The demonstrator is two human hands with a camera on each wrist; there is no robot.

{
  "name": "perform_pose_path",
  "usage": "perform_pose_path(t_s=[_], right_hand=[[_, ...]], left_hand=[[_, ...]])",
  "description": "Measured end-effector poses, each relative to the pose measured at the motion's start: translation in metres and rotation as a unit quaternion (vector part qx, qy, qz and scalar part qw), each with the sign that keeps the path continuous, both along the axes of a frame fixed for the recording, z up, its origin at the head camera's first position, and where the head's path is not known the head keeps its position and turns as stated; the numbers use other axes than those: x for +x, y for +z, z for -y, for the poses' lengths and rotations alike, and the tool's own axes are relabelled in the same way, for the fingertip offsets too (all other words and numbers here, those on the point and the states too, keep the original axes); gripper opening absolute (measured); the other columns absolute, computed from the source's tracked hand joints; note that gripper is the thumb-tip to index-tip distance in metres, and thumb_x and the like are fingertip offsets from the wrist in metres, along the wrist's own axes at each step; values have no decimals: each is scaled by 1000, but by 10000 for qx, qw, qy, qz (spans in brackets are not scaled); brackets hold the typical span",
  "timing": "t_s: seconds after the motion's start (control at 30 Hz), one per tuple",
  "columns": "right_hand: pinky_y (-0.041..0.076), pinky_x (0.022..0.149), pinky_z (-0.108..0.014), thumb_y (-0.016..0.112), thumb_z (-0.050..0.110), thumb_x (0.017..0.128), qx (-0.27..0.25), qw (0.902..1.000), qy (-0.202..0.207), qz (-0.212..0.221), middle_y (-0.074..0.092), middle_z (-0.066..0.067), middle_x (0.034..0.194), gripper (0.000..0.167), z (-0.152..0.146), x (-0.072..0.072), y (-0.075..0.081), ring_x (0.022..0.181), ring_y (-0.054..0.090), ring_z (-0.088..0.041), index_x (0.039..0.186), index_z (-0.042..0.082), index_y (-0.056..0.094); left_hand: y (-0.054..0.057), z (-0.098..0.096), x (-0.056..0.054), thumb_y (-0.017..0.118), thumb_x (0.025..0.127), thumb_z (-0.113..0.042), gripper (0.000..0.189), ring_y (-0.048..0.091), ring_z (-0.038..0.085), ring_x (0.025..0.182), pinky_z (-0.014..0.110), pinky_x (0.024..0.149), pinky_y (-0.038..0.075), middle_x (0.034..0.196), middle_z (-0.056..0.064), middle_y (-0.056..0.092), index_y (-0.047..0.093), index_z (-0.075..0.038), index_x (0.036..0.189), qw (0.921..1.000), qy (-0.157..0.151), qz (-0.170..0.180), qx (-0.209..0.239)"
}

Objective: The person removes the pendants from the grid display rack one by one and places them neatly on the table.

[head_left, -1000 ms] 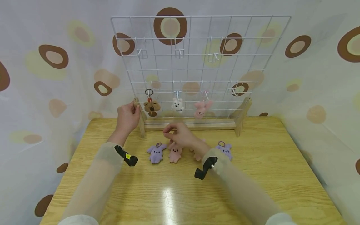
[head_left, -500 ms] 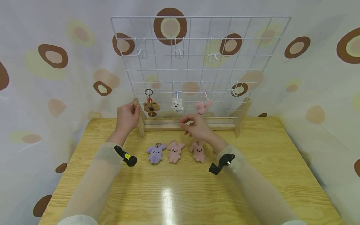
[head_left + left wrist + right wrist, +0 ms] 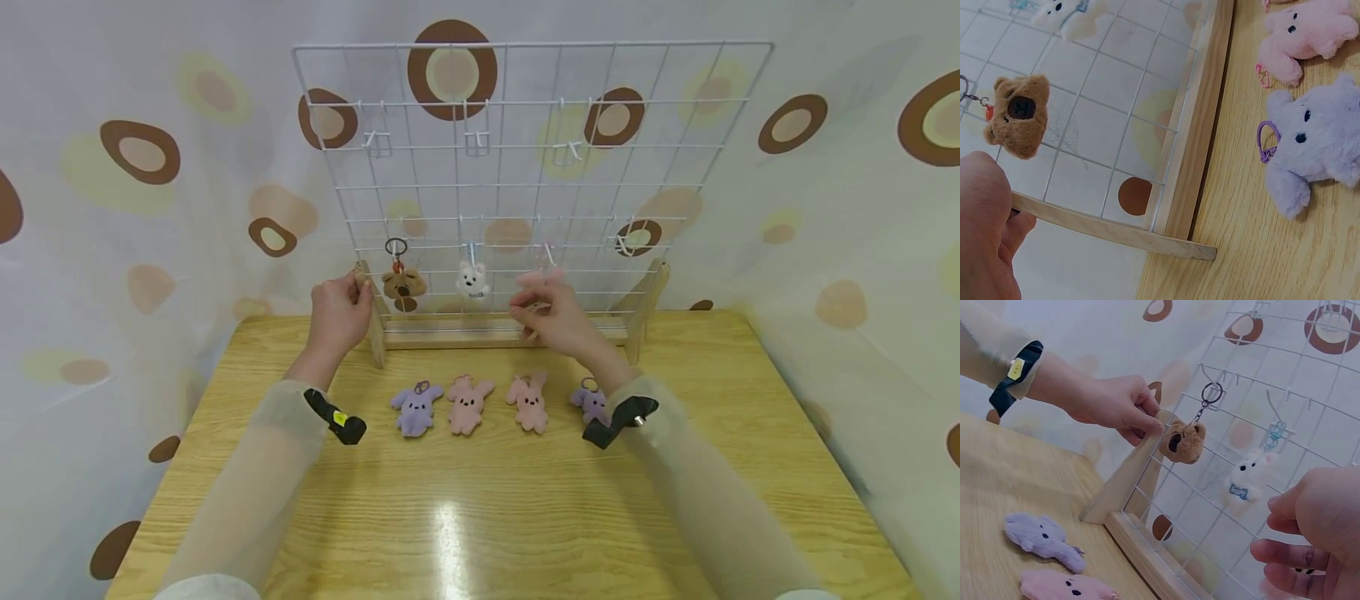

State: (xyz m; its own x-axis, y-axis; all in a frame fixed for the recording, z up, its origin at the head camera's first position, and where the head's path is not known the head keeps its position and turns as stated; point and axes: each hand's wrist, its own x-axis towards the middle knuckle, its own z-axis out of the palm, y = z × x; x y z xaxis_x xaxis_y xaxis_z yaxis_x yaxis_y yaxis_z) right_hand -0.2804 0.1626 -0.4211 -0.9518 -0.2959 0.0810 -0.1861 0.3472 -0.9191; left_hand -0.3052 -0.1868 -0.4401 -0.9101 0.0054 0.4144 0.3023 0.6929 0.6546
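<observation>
My left hand (image 3: 341,312) grips the top of the wooden side post (image 3: 1104,225) at the left of a white wire grid rack (image 3: 510,185). Close by hangs a brown bear keychain (image 3: 403,283) on a hook. A white bear keychain (image 3: 472,280) hangs to its right. Loosely bent and with a gap between them, the fingers of my right hand (image 3: 558,321) are in front of a pink plush rabbit keychain (image 3: 542,279), covering its lower part. Nothing shows in this hand; whether it touches the rabbit I cannot tell.
On the wooden table (image 3: 450,517) lie two pink rabbit keychains (image 3: 467,407) between a purple keychain (image 3: 416,410) and another purple keychain (image 3: 591,402), partly covered by my right forearm. Bare white hooks (image 3: 567,152) sit higher on the grid; another bare hook (image 3: 622,243) is at right.
My right hand has moved right and up from above the table's plush keychains to the hanging pink rabbit, uncovering those below. My left hand stays on the post.
</observation>
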Motion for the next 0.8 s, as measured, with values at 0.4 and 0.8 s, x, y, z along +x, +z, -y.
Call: perform_pose_path(t_s=[0.4, 0.8], right_hand=[[58, 63, -34, 68, 13, 105, 143, 9987, -481, -11, 69, -23, 110, 23, -26, -14, 14, 78, 70, -32, 121, -4, 70], [57, 61, -29, 67, 14, 105, 242, 9928, -1163, -184, 69, -19, 115, 23, -32, -19, 25, 73, 69, -22, 118, -5, 69]], left_hand=[[-2, 1, -2, 57, 108, -9, 28, 41, 14, 47, 27, 44, 30, 55, 4, 49, 64, -1, 81, 10000, -20, 23, -23], [-1, 1, -2, 58, 108, -8, 25, 46, 16, 51, 26, 45, 33, 60, 7, 58, 69, 2, 88, 9999, -16, 111, 52]])
